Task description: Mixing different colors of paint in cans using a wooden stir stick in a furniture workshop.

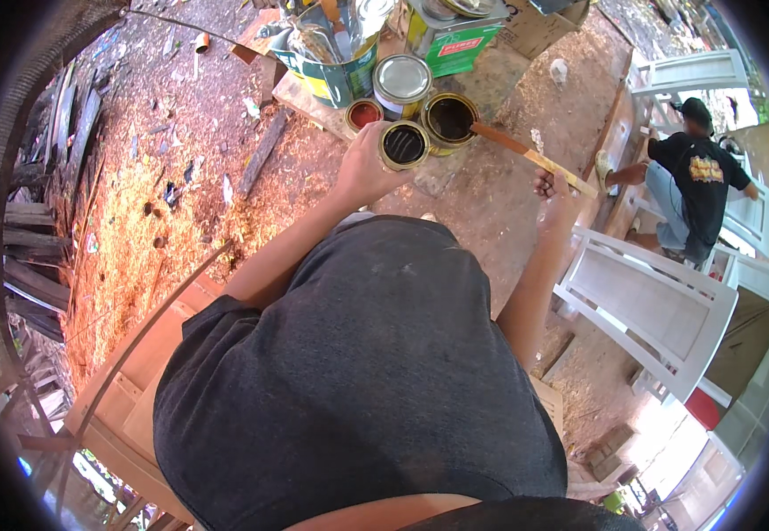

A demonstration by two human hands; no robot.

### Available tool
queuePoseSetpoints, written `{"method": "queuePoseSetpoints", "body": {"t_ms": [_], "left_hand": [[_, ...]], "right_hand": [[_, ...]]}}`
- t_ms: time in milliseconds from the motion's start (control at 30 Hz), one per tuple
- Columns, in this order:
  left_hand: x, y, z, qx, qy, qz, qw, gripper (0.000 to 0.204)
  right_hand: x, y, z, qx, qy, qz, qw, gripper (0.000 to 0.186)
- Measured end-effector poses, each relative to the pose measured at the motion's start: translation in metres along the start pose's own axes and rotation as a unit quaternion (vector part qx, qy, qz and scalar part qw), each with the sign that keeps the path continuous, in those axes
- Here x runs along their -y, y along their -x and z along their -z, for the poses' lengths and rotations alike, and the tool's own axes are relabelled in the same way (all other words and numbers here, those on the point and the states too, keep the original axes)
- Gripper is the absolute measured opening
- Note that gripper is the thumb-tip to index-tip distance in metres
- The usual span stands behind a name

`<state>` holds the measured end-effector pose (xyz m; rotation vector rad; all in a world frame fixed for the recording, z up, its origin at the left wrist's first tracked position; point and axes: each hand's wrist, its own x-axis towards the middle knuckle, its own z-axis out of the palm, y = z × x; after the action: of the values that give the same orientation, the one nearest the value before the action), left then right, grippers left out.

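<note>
My left hand (365,174) is wrapped round a small open tin can (405,145) with dark, glossy liquid in it. In my right hand (554,187) is a flat wooden stick (533,157), gripped near its pale end. The stick's brown-stained end reaches the rim of a larger open can (451,119) with dark brown contents, just beyond the small one. Beside my left fingers stands a little can of red paint (365,114). A closed round can (402,80) with a silver lid is right behind these.
A cut-open tin (340,75) holding brushes and a green rectangular tin (457,44) stand at the back of a wooden board (309,97). Wood shavings (150,257) cover the ground at left. At right, a person (703,177) in a black shirt crouches among white-painted wooden panels (645,296).
</note>
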<state>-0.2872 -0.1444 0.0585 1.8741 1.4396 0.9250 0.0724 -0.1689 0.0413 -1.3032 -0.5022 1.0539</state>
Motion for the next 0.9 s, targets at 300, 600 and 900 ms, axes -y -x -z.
{"method": "queuePoseSetpoints", "body": {"t_ms": [300,600,900], "left_hand": [[-0.008,0.0,0.001,0.013,-0.011,0.005,1.0,0.079],[-0.015,-0.007,0.003,0.019,-0.016,-0.016,1.0,0.07],[-0.015,-0.011,-0.001,0.011,-0.087,-0.083,0.993,0.079]], "right_hand": [[0.004,0.015,-0.008,-0.007,0.014,0.041,0.999,0.021],[0.042,0.045,-0.041,0.014,0.022,0.124,0.992,0.02],[0.053,0.096,-0.108,0.12,0.271,0.182,0.937,0.019]]}}
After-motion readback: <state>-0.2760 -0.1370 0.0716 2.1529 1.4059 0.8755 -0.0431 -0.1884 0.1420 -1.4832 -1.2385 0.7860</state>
